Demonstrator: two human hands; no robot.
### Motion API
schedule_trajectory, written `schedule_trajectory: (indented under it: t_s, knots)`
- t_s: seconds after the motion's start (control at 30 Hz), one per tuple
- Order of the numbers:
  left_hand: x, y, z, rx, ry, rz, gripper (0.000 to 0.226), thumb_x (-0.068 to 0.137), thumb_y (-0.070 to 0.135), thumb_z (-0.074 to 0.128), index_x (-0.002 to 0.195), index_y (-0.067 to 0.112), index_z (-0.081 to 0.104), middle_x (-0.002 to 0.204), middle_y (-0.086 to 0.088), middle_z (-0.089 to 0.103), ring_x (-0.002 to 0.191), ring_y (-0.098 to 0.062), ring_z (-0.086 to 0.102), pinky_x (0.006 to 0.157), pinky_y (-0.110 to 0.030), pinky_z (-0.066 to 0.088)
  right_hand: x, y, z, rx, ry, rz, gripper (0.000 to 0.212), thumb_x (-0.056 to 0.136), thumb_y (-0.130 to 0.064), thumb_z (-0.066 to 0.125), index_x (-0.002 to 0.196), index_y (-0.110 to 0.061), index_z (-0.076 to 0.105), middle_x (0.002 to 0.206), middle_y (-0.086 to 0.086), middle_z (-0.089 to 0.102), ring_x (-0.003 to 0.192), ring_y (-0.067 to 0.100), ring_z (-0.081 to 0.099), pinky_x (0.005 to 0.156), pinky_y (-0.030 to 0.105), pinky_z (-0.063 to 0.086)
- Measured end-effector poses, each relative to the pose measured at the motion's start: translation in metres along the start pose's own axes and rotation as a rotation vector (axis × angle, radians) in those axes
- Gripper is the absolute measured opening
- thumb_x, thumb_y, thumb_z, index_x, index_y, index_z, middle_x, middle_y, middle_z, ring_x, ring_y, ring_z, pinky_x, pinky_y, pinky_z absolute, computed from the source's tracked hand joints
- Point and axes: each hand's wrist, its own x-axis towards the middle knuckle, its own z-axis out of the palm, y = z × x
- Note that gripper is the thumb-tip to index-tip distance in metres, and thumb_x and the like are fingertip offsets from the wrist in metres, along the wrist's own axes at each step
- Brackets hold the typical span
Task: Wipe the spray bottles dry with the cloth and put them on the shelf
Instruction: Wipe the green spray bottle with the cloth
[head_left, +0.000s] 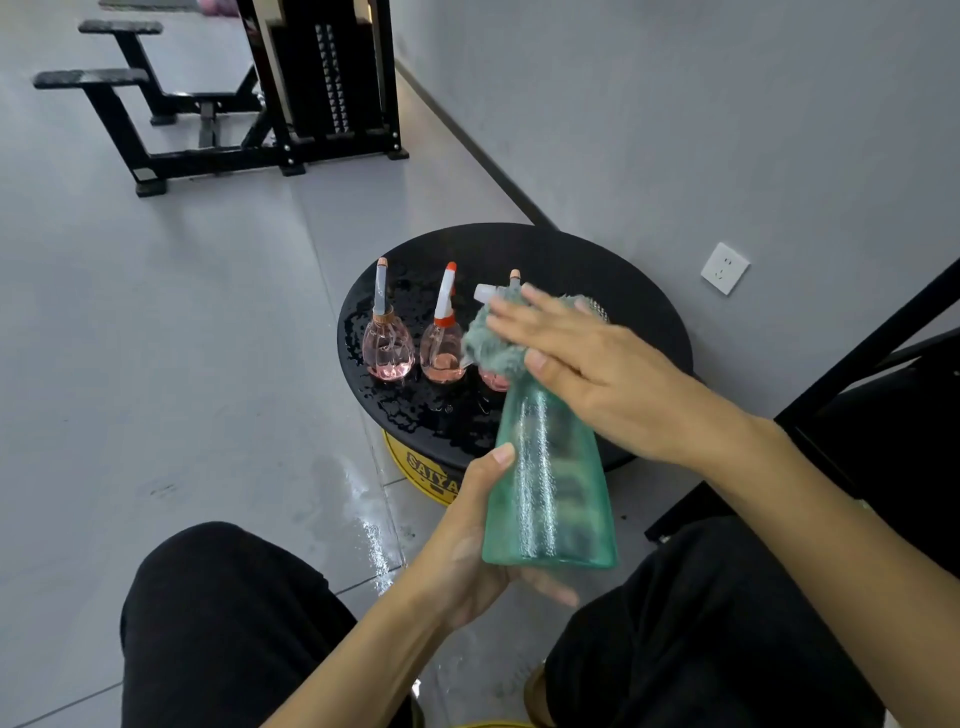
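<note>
Three small bottles (388, 345) in a row on the stool (597, 260) — large bottle (550, 483) in front, cloth (491, 345) atop

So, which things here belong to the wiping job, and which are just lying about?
Job: translucent green plastic spray bottle; fluffy grey-green cloth; three round clear pink spray bottles on the wet black round table.
Lying about: black weight machine; white wall socket.
</note>
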Motion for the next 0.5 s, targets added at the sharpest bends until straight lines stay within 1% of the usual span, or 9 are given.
schedule_trajectory:
  t_s: [0.07, 0.13, 0.2, 0.27, 0.3, 0.37, 0.43, 0.5]
  knots:
    - [0.001, 0.002, -0.001, 0.018, 0.009, 0.015, 0.084, 0.058, 0.066, 0.077, 0.122, 0.015, 0.063, 0.119, -0.023, 0.063, 0.102, -0.040, 0.063, 0.048, -0.039, 0.058, -0.007, -0.003, 0.003, 0.001, -0.026, -0.048, 0.046, 0.102, -0.033, 0.031, 0.147, -0.027, 0.037, 0.155, -0.018, 0.027, 0.145, -0.006, 0.006, 0.122, 0.032, 0.009]
    - [0.002, 0.001, 0.001, 0.020, 0.017, 0.011, 0.086, 0.055, 0.066, 0.079, 0.121, 0.014, 0.063, 0.116, -0.023, 0.065, 0.100, -0.039, 0.065, 0.047, -0.039, 0.058, -0.007, 0.001, 0.000, -0.012, 0.011, -0.034, 0.048, 0.101, -0.035, 0.030, 0.147, -0.027, 0.037, 0.155, -0.018, 0.029, 0.145, -0.006, 0.009, 0.122, 0.033, 0.014]
    - [0.001, -0.002, 0.004, 0.012, 0.005, 0.004, 0.090, 0.055, 0.066, 0.079, 0.124, 0.012, 0.059, 0.114, -0.022, 0.065, 0.099, -0.038, 0.066, 0.047, -0.040, 0.058, -0.003, 0.010, -0.005, -0.021, 0.076, 0.033, 0.045, 0.104, -0.029, 0.033, 0.149, -0.025, 0.034, 0.156, -0.017, 0.027, 0.145, -0.004, 0.012, 0.121, 0.035, 0.017]
    - [0.001, -0.005, 0.006, -0.003, -0.008, 0.008, 0.090, 0.055, 0.065, 0.080, 0.125, 0.013, 0.058, 0.114, -0.021, 0.065, 0.099, -0.037, 0.066, 0.047, -0.040, 0.058, -0.001, 0.016, -0.010, -0.013, 0.136, 0.104, 0.045, 0.104, -0.022, 0.036, 0.149, -0.024, 0.032, 0.156, -0.014, 0.027, 0.145, -0.001, 0.016, 0.121, 0.034, 0.017]
    - [0.001, -0.005, 0.007, -0.009, -0.010, 0.007, 0.089, 0.055, 0.065, 0.080, 0.124, 0.014, 0.059, 0.114, -0.021, 0.066, 0.099, -0.037, 0.067, 0.046, -0.040, 0.058, -0.002, 0.016, -0.010, 0.004, 0.148, 0.119, 0.046, 0.104, -0.020, 0.037, 0.149, -0.023, 0.032, 0.156, -0.014, 0.027, 0.144, -0.001, 0.017, 0.121, 0.031, 0.017]
    - [0.001, -0.005, 0.006, -0.013, -0.003, 0.007, 0.088, 0.054, 0.065, 0.080, 0.123, 0.013, 0.060, 0.114, -0.022, 0.065, 0.098, -0.037, 0.067, 0.046, -0.039, 0.057, -0.008, 0.010, -0.004, 0.060, 0.134, 0.084, 0.044, 0.104, -0.021, 0.038, 0.148, -0.023, 0.035, 0.155, -0.014, 0.027, 0.145, -0.003, 0.014, 0.120, 0.023, 0.014]
    - [0.002, -0.003, 0.003, -0.006, 0.009, 0.022, 0.086, 0.056, 0.066, 0.078, 0.122, 0.012, 0.062, 0.114, -0.024, 0.064, 0.097, -0.037, 0.067, 0.047, -0.040, 0.058, -0.016, 0.001, 0.004, 0.084, 0.110, 0.013, 0.045, 0.102, -0.027, 0.036, 0.146, -0.024, 0.038, 0.155, -0.017, 0.029, 0.144, -0.007, 0.013, 0.119, 0.017, 0.011]
    - [0.002, -0.002, 0.000, -0.004, 0.021, 0.026, 0.090, 0.056, 0.066, 0.078, 0.125, 0.011, 0.059, 0.116, -0.026, 0.063, 0.096, -0.037, 0.067, 0.047, -0.040, 0.058, -0.022, -0.002, 0.010, 0.092, 0.093, -0.021, 0.048, 0.100, -0.031, 0.034, 0.147, -0.025, 0.038, 0.154, -0.019, 0.029, 0.143, -0.009, 0.012, 0.117, 0.014, 0.010]
